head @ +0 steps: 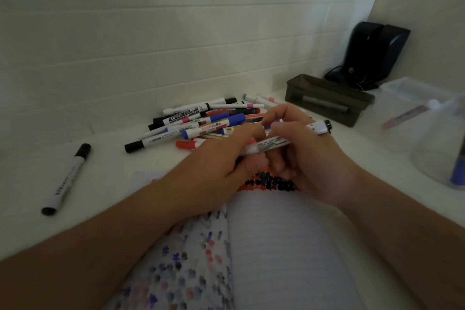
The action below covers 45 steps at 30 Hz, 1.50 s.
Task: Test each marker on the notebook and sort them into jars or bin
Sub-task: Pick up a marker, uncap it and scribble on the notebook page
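Both hands meet above the open notebook (289, 246), whose pages carry rows of red, blue and black test marks. My left hand (219, 168) pinches one end of a white marker (270, 145). My right hand (299, 156) grips the same marker's barrel, and a second white marker with a black end (320, 126) sticks out past its fingers. Whether a cap is on the held marker is hidden by my fingers. A pile of markers (198, 121) lies just beyond my hands. A clear jar (442, 148) at the right holds a blue-tipped marker.
A lone black-capped marker (66, 178) lies on the white table at the left. A dark brown bin (329, 99) stands at the back right, a clear plastic box (412, 108) with a pinkish marker beside it, and a dark blue device (372, 53) in the corner.
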Tool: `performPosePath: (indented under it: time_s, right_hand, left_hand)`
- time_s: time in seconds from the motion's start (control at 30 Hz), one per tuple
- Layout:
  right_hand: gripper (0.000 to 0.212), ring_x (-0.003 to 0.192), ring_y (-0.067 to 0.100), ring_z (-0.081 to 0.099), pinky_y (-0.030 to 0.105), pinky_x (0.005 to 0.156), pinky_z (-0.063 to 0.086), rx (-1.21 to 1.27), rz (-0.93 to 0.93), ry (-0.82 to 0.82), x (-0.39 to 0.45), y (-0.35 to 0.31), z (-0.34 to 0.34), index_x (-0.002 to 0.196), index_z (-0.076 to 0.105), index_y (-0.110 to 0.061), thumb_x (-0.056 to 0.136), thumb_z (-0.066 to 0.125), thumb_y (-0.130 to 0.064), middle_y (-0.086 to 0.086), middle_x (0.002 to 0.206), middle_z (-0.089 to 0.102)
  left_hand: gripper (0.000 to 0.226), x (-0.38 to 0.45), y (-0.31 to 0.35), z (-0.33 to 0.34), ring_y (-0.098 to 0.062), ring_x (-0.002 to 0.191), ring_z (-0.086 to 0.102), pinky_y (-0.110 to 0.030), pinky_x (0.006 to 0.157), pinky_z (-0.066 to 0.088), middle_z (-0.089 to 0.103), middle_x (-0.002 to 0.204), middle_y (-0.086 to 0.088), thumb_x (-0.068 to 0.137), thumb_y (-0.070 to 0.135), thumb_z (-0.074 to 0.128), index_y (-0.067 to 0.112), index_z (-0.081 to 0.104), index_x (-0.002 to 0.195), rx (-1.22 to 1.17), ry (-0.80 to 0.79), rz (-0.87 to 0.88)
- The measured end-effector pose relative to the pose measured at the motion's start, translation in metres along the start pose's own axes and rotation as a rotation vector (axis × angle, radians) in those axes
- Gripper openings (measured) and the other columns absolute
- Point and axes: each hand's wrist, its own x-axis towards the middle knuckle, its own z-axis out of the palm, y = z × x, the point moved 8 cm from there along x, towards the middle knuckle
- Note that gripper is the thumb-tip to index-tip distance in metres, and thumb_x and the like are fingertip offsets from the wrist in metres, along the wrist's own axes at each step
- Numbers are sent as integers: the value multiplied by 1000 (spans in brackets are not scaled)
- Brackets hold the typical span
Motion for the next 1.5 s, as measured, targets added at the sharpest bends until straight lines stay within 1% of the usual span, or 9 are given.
performPosePath:
  time_s: [0.03, 0.1, 0.17, 0.27, 0.33, 0.47, 0.6, 0.9, 1.5]
  right_hand:
    - [9, 41, 17, 44, 22, 40, 31, 71, 15, -20, 0, -2, -3, 97, 60, -18, 96, 51, -19, 9, 54, 51]
    - [18, 45, 16, 48, 22, 42, 35, 201, 45, -72, -3, -6, -10, 97, 60, -15, 81, 60, -21, 8, 58, 54]
    - [24, 50, 16, 51, 22, 46, 41, 193, 68, -111, -8, -7, -13, 94, 62, -11, 72, 68, -20, 8, 62, 57]
    - [6, 52, 17, 49, 23, 46, 41, 6, 103, -134, -15, 3, -5, 84, 67, -10, 80, 62, -11, 10, 64, 57]
    - [9, 49, 16, 46, 23, 44, 37, -227, 89, -115, -16, 6, 6, 78, 67, -13, 86, 66, -12, 8, 60, 56]
    - [17, 50, 10, 56, 19, 48, 47, -494, 33, 24, -15, 3, 19, 78, 61, -12, 86, 73, -3, -1, 58, 62]
    - [17, 54, 9, 65, 19, 51, 54, -621, 39, 66, -18, 11, 26, 73, 65, -10, 82, 78, -2, 5, 66, 72]
    - [19, 55, 24, 67, 40, 57, 57, -566, 123, 106, -19, 16, 20, 70, 64, -8, 84, 74, 0, 14, 65, 72]
    - [19, 54, 21, 67, 33, 53, 58, -683, 81, 47, -22, 14, 28, 71, 63, -8, 84, 76, -1, 13, 64, 71]
  left_hand:
    - [28, -1, -4, -2, -6, 66, 58, -18, 56, 42, 64, 83, 14, 97, 59, 44, 49, 39, 122, -28, -26, -54]
    - [32, -7, -16, -8, -6, 69, 58, -24, 60, 49, 63, 87, 9, 91, 67, 47, 50, 40, 117, -62, -88, -147]
    - [37, -13, -28, -12, -1, 73, 53, -27, 67, 48, 55, 89, 18, 84, 68, 62, 52, 49, 115, 16, -190, -166]
    - [56, -21, -39, -6, 6, 96, 49, -25, 85, 48, 46, 107, 31, 69, 80, 71, 60, 50, 117, 210, -399, -194]
    - [65, -20, -41, -4, 6, 102, 48, -26, 90, 48, 42, 111, 32, 61, 86, 70, 63, 47, 117, 223, -438, -226]
    - [75, -17, -41, 0, 3, 103, 49, -32, 92, 52, 43, 114, 29, 53, 92, 66, 63, 43, 118, 250, -444, -218]
    - [77, -17, -43, 1, 1, 105, 49, -34, 94, 51, 44, 115, 26, 54, 89, 67, 63, 45, 122, 239, -458, -233]
    - [74, -17, -46, 0, 2, 105, 48, -35, 94, 51, 41, 113, 30, 57, 84, 74, 67, 42, 122, 219, -490, -250]
    - [66, -18, -44, 1, 2, 105, 49, -36, 94, 51, 43, 114, 28, 56, 86, 72, 73, 38, 110, 220, -498, -254]
